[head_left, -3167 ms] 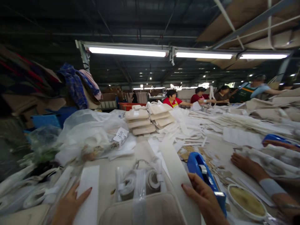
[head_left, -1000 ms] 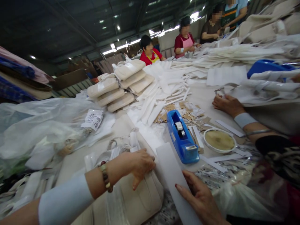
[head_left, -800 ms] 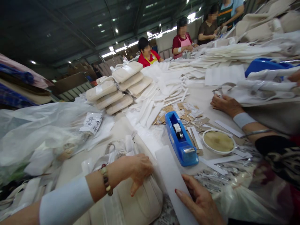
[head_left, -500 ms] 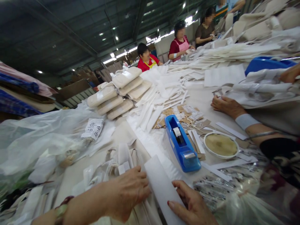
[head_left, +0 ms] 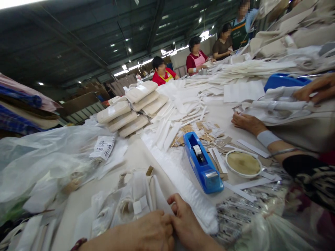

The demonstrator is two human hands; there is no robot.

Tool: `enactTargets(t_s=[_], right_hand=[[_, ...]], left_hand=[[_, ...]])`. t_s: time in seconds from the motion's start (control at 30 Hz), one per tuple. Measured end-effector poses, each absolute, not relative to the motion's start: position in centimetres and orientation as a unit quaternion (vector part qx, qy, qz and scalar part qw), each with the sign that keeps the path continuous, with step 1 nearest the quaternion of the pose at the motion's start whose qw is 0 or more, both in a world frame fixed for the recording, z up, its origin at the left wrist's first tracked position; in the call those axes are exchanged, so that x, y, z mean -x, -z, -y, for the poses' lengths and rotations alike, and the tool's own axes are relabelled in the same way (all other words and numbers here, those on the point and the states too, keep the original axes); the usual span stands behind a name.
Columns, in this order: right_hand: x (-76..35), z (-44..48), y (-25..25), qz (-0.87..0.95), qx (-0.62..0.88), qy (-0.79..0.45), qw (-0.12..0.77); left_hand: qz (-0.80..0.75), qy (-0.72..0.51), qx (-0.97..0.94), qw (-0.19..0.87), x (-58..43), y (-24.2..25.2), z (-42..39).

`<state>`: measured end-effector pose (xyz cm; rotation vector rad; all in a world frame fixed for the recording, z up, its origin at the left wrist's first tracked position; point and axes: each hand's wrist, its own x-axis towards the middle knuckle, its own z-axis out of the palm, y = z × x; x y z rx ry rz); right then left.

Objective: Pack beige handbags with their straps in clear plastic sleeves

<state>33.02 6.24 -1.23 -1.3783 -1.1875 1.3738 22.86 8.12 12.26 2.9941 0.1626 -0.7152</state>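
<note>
My left hand (head_left: 154, 232) is closed, knuckles up, at the near end of a bundle of off-white fabric (head_left: 137, 190); what its fingers grip is hidden. My right hand (head_left: 187, 223) meets it from the right, fingers curled in against a pale strip (head_left: 161, 197) along the bundle's side. Whether the fingertips pinch the strip is hidden. A small white square (head_left: 140, 205) shows on the bundle. Just right of the bundle lies a long stack of white foam strips (head_left: 183, 181). Beyond my right hand stands a blue tape dispenser (head_left: 202, 164) with a roll in it.
A co-worker's hands (head_left: 247, 123) handle white pieces at right. Near them are a round lidded tub (head_left: 243, 163) and a plastic bag (head_left: 274, 226). Tags (head_left: 195, 132) lie behind the dispenser. Packed beige bundles (head_left: 133, 125) are stacked left of centre; clear plastic sheeting (head_left: 47, 150) covers the left.
The white foam strip that stood upright at my right hand is down among the fabric. My right hand has moved left to meet my left hand, which is slightly lower.
</note>
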Motion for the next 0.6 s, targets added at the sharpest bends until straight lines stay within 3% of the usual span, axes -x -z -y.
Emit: enactTargets(t_s=[0.33,0.6], right_hand=[[-32.4,-8.0,-0.4,0.623,0.525,-0.488,0.313],[-38.1,-2.5,1.4,0.862,0.339,-0.262,0.27]], left_hand=[[-0.091,0.342,-0.934,0.035,-19.6,-10.2,-10.7],[-0.126,0.312,-0.938,0.087,-18.5,-10.5,-10.2]])
